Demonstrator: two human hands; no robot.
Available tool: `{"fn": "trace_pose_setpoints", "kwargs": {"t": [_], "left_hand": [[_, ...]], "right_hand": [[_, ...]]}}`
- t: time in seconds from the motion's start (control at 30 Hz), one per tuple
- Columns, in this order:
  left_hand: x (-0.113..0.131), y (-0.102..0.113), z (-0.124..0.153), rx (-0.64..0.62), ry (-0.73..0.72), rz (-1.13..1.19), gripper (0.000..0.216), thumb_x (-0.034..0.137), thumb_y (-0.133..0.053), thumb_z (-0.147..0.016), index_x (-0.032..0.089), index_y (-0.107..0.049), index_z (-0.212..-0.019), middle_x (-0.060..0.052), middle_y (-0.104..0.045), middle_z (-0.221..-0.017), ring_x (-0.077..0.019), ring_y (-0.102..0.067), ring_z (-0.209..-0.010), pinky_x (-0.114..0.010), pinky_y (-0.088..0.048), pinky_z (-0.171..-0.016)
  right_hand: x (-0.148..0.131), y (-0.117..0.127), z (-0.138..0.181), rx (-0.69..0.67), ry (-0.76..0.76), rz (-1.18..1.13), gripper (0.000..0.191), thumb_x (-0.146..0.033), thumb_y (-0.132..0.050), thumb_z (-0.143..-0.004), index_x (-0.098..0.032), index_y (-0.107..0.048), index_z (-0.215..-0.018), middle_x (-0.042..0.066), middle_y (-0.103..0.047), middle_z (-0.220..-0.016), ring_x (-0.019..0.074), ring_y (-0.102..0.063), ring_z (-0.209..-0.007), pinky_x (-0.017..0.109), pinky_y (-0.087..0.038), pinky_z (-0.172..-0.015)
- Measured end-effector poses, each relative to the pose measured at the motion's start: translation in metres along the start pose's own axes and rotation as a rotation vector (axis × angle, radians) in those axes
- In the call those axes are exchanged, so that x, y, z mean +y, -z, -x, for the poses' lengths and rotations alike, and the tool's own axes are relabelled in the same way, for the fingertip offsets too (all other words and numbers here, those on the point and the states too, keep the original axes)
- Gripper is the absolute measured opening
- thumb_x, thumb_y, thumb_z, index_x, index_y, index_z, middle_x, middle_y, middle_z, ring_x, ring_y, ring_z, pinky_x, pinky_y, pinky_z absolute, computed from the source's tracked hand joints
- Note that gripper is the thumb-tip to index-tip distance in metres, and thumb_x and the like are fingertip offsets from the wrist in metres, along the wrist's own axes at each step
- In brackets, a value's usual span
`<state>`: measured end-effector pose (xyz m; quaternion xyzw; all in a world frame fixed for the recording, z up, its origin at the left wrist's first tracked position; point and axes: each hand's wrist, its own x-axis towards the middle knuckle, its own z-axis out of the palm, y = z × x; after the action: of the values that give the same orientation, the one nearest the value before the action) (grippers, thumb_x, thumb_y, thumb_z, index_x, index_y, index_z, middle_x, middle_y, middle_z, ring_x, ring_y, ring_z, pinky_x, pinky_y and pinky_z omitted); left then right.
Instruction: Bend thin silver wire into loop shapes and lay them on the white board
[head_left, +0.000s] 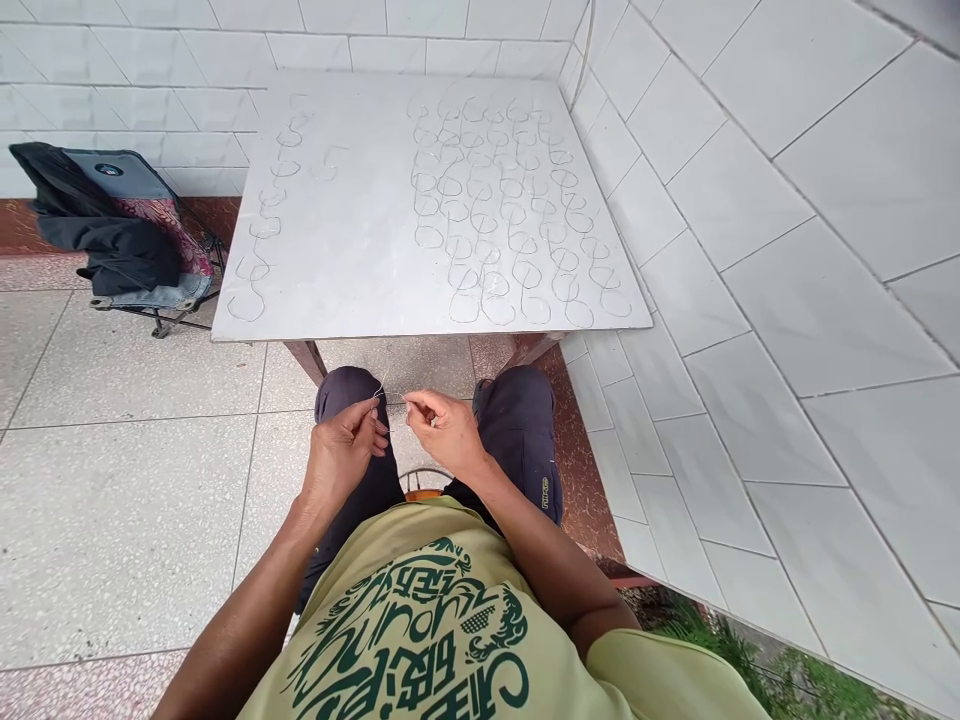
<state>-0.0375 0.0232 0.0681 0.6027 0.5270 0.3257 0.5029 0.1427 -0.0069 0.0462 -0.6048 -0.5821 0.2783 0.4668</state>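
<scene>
My left hand (349, 440) is closed in a pinch on a thin pale wire (384, 382), above my left knee. Part of the wire sticks up past the fingertips. Facing it across a small gap, my right hand (448, 432) pinches what looks like the same wire between thumb and forefinger. The wire is so fine that its full course between the hands is hard to follow. Beyond my knees stands a white table (360, 250). Thin curled wires (487, 282) lie in rows on its right side, and more curled wires (264, 228) form a column along its left edge.
A folding chair (202, 255) with a dark garment (135, 250) on it stands left of the table. White tiled walls (712, 300) rise behind the table and along its right side. Speckled floor tiles (127, 520) lie to the left, and green plants (750, 650) grow at the lower right.
</scene>
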Motion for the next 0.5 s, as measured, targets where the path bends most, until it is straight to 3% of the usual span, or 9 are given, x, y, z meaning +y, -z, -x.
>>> {"fn": "trace_pose_setpoints", "kwargs": {"t": [0.2,0.5], "left_hand": [[0.0011,0.0025,-0.0027,-0.058,0.063,0.111,0.053,0.051,-0.073,-0.09,0.013,-0.069,-0.127,-0.004,-0.074,-0.077,-0.018,-0.071,-0.062,-0.031,-0.063,-0.057],[-0.0018,0.0032,0.0045,0.022,-0.164,-0.25,0.035,0.045,-0.057,-0.101,0.02,-0.076,-0.116,-0.004,-0.075,-0.082,-0.018,-0.07,-0.064,-0.029,-0.06,-0.063]], "right_hand": [[0.0001,0.0068,-0.0026,-0.056,0.07,0.068,0.023,-0.022,-0.053,-0.095,-0.021,-0.076,-0.101,0.004,-0.076,-0.088,0.0167,-0.063,-0.072,0.028,-0.049,-0.073],[-0.0004,0.0062,-0.0029,-0.171,0.1,0.093,0.023,-0.019,-0.05,-0.095,-0.021,-0.073,-0.096,0.001,-0.068,-0.078,0.0151,-0.057,-0.07,0.027,-0.045,-0.072]]}}
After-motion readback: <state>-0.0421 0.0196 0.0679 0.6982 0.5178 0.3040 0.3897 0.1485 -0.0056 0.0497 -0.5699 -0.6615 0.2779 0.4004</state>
